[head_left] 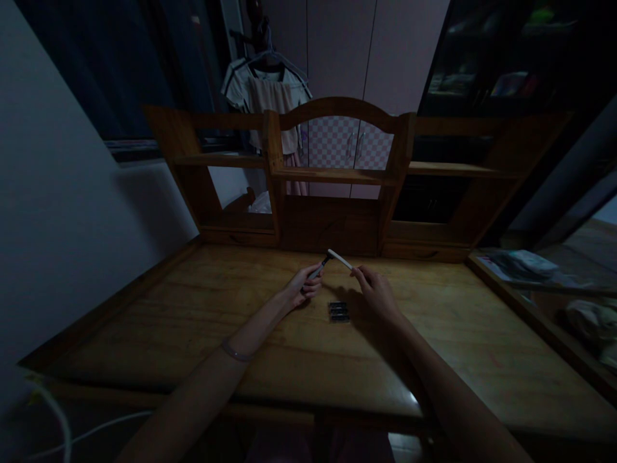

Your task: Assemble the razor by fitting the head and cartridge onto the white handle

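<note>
My left hand [307,284] is closed around the grey handle of a razor [315,272], whose dark head points up and to the right. In my right hand [376,290], the fingers pinch one end of a slim white stick [341,259], shaped somewhat like a toothbrush. The stick's far end meets or overlaps the razor's head; whether they touch I cannot tell. Just below and between the hands, a small clear pack [339,312] with several dark pieces in a row lies flat on the wooden desk [270,357].
A wooden shelf unit [332,175] with small drawers stands along the desk's back edge. At left is a pale wall [72,193]; a white cable [103,424] hangs at the lower left. Plastic-wrapped items [527,262] lie on a ledge at right. The room is dim.
</note>
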Available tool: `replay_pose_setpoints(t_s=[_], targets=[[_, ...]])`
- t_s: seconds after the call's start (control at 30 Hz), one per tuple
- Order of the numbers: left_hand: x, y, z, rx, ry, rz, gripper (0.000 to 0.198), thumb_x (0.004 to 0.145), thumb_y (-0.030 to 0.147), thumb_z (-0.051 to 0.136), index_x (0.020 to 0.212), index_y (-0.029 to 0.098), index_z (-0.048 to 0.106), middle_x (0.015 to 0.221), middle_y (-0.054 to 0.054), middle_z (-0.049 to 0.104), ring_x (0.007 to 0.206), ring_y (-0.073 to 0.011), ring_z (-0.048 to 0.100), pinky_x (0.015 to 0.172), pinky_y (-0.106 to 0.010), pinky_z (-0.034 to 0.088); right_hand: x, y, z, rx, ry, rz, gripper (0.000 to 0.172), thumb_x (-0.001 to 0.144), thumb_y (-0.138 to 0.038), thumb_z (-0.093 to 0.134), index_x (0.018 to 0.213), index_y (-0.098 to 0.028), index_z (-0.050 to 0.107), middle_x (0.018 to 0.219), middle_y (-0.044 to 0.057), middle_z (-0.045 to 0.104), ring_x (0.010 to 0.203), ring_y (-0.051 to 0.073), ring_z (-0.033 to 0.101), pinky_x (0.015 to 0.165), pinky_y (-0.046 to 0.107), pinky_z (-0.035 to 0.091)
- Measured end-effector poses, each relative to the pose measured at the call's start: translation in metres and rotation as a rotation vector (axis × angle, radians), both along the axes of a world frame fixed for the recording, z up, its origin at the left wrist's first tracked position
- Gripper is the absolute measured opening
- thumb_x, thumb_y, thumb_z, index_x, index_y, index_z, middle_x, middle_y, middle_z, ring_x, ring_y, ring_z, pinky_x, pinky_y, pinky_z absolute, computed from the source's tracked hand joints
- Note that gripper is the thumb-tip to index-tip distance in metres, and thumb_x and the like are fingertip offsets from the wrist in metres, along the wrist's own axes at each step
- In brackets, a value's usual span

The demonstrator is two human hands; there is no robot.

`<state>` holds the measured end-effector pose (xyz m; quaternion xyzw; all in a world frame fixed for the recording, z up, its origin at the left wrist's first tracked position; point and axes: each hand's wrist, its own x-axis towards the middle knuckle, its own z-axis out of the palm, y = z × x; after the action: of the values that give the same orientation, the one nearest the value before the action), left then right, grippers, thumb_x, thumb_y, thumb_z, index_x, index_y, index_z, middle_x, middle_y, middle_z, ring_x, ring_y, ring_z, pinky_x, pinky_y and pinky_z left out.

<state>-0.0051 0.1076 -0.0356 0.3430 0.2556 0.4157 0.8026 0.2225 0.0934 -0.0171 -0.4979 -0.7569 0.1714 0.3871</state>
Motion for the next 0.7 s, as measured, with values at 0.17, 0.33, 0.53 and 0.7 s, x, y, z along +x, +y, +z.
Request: replay_pose_setpoints(t_s=[0.17, 0.33, 0.53, 0.7], targets=[[-0.0034, 0.0025, -0.003, 0.011, -0.051, 0.041, 0.022, 0.088, 0.034, 0.049, 0.075, 0.016, 0.047, 0.042, 0.012, 0.023, 0.028, -0.0037, 0.019, 0.027, -0.014, 0.017, 0.0026, 0.0026, -0.0016, -0.011, 0.0, 0.01, 0.046, 0.094, -0.051, 0.033, 0.09, -0.02, 0.067, 0.076, 0.005, 0.066, 0.071, 0.019, 0.06, 0.066, 0.026, 0.039], [-0.0024, 0.0014, -0.0019, -0.002, -0.052, 0.063, 0.023, 0.087, 0.035, 0.05, 0.074, 0.016, 0.046, 0.041, 0.012, 0.022, 0.028, -0.0036, 0.018, 0.027, -0.014, 0.016, 0.0024, 0.0021, 0.0003, -0.004, 0.011, -0.003, 0.045, 0.094, -0.051, 0.033, 0.092, -0.02, 0.066, 0.077, 0.005, 0.067, 0.07, 0.019, 0.06, 0.063, 0.026, 0.038], [0.0018, -0.0005, -0.0015, 0.0, 0.014, 0.03, 0.023, 0.086, 0.036, 0.051, 0.076, 0.016, 0.048, 0.042, 0.012, 0.023, 0.028, -0.0035, 0.016, 0.027, -0.014, 0.015, -0.0008, 0.0004, 0.0005, 0.003, 0.011, 0.016, 0.045, 0.094, -0.051, 0.034, 0.093, -0.021, 0.066, 0.076, 0.004, 0.067, 0.066, 0.018, 0.059, 0.06, 0.025, 0.037], [-0.0009, 0.0002, -0.0014, -0.003, -0.015, 0.059, 0.023, 0.087, 0.035, 0.049, 0.075, 0.016, 0.047, 0.043, 0.011, 0.023, 0.028, -0.0036, 0.018, 0.027, -0.014, 0.016, 0.0025, 0.0034, -0.003, -0.012, -0.009, -0.032, 0.043, 0.094, -0.051, 0.035, 0.09, -0.021, 0.066, 0.076, 0.004, 0.067, 0.069, 0.019, 0.06, 0.059, 0.025, 0.036]])
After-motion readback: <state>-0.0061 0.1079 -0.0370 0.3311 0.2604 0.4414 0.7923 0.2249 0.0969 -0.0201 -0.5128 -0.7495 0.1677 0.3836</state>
